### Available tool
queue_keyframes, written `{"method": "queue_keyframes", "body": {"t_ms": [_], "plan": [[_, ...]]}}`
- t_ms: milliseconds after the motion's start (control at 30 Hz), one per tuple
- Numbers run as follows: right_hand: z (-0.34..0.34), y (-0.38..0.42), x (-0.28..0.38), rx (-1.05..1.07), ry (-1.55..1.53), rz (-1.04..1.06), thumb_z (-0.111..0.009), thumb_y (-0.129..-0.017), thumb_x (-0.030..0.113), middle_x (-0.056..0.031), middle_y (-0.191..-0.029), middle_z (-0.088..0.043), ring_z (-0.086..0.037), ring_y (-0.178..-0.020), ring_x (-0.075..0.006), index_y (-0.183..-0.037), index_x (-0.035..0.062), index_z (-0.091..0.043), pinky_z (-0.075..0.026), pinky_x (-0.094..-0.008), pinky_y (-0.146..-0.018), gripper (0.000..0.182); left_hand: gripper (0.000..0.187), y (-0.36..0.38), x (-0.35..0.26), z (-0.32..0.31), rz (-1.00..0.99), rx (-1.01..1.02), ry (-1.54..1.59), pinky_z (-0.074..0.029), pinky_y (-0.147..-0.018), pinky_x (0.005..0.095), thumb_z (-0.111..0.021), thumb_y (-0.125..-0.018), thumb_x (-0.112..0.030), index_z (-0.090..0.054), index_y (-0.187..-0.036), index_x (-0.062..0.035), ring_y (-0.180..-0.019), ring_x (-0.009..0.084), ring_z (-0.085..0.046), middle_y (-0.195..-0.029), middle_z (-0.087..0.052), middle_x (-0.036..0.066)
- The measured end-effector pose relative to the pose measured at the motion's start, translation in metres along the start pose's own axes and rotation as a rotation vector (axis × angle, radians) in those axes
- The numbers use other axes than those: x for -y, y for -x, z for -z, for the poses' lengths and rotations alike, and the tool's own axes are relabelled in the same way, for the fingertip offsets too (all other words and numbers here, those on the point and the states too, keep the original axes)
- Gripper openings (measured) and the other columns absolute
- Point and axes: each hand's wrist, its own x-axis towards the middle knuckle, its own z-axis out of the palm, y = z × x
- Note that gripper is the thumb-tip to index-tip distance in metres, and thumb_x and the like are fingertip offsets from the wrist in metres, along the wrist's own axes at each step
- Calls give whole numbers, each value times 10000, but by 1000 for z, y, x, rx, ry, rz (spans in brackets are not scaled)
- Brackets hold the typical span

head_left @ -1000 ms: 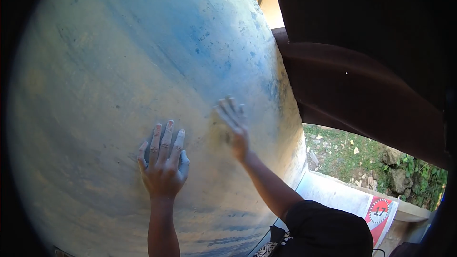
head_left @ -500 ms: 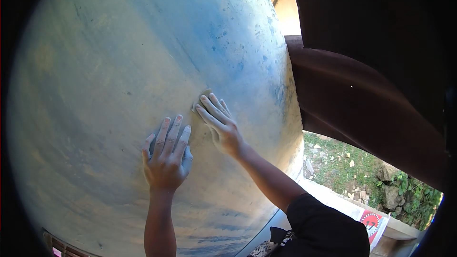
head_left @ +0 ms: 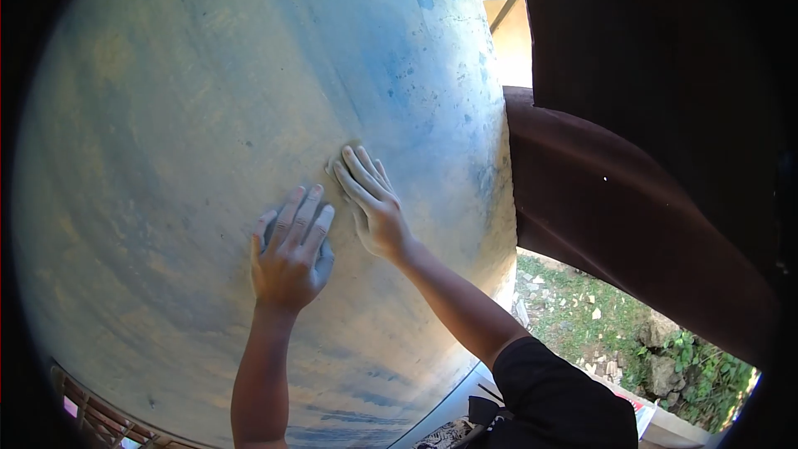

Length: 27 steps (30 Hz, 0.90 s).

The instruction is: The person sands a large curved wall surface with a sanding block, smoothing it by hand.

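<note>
A large, rounded pale surface [head_left: 191, 224], blue-tinged and streaked, fills most of the view. Flat on it lies my left hand [head_left: 289, 254], open, its slightly spread fingers coated in pale dust. Higher and to the right, my right hand [head_left: 372, 204] presses against the same surface with its fingers held together, dusty as well. The edge of a thin greyish piece [head_left: 329, 170] peeks out beside those fingertips; most of it is hidden underneath, and I cannot tell its kind.
Dark brown cloth [head_left: 615, 175] hangs along the right side, close to the curved edge. Beyond it are grass and stones [head_left: 582, 308] with leafy plants [head_left: 706, 374]. A brown lattice [head_left: 116, 428] shows at the lower left. My black sleeve [head_left: 557, 399] is at the bottom.
My right hand has slid slightly up and left across the surface. The left hand stays nearly in place, its fingertips a little higher. The view has shifted slightly.
</note>
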Motion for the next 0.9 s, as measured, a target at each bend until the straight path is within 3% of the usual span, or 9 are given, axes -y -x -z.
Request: {"method": "queue_keyframes", "body": {"t_ms": [100,233,333,367,500,633,700,733,900], "plan": [[20,20,-40,71,-38,30,-602,-990,33,-212,-1635,-464,-362,-1577,-318,-1483,86,-623,-305,-544,-1270,496,507,0,20,23,48,-22,-70,-294,-1238,470,-700,-880,-196,-684,-1385,-223,-1527,236,-449,-1606,-553,12],[46,31,-140,-306,197,-370,-546,-1100,156,-178,-1538,-586,-713,-772,-190,-1389,94,-692,-635,-332,-701,331,581,-6,45,40,43,30,-172,-238,-1283,476,-661,-907,-218,-604,-1482,-277,-1578,218,-369,-1676,-461,-5],[39,-4,-133,-457,594,-253,-530,-1071,30,-234,-1461,-641,-717,-1168,-210,-1473,-35,-582,-559,-303,-941,411,623,-20,41,24,-46,80,-198,-204,-1311,486,-632,-934,-270,-531,-1545,-333,-1605,183,-300,-1723,-373,-47],[35,-16,-88,-331,162,-634,-521,-1096,114,-183,-1572,-539,-709,-769,-188,-1444,81,-642,-637,-329,-710,369,623,-26,39,19,-37,83,-194,-204,-1311,486,-632,-934,-270,-531,-1545,-333,-1605,183,-300,-1723,-373,-47],[-3,0,-21,-106,22,-88,-566,-1038,31,-115,-1642,-472,-389,-1553,-317,-1518,122,-583,-268,-567,-1290,489,617,-48,29,8,-56,118,-198,-176,-1330,485,-589,-975,-355,-474,-1582,-374,-1623,149,-231,-1753,-291,-89],[26,34,-65,19,-4,40,-508,-1001,-47,-198,-1625,-476,-401,-1536,-397,-1471,46,-621,-251,-538,-1287,492,598,-48,26,4,-66,118,-233,-184,-1329,471,-574,-994,-392,-471,-1583,-379,-1621,139,-233,-1751,-291,-95],[31,45,-116,-145,-97,-503,-572,-1030,-2,-198,-1443,-660,-736,-1048,-331,-1418,3,-654,-570,-515,-988,396,597,-49,25,1,-68,105,-232,-191,-1327,470,-581,-988,-385,-481,-1577,-376,-1620,139,-235,-1752,-290,-94],[64,22,-103,20,178,-744,-552,-1051,56,-274,-1429,-642,-714,-1219,-311,-1405,-9,-659,-581,-357,-957,376,597,-47,26,1,-70,93,-223,-198,-1325,468,-589,-982,-377,-491,-1571,-372,-1619,138,-237,-1752,-289,-93],[33,-13,-85,-358,36,-532,-527,-1069,92,-261,-1482,-603,-608,-1361,-364,-1464,35,-620,-469,-380,-1120,411,593,-47,24,-2,-63,69,-190,-221,-1317,465,-611,-961,-333,-528,-1548,-360,-1606,148,-279,-1737,-334,-81]]}}
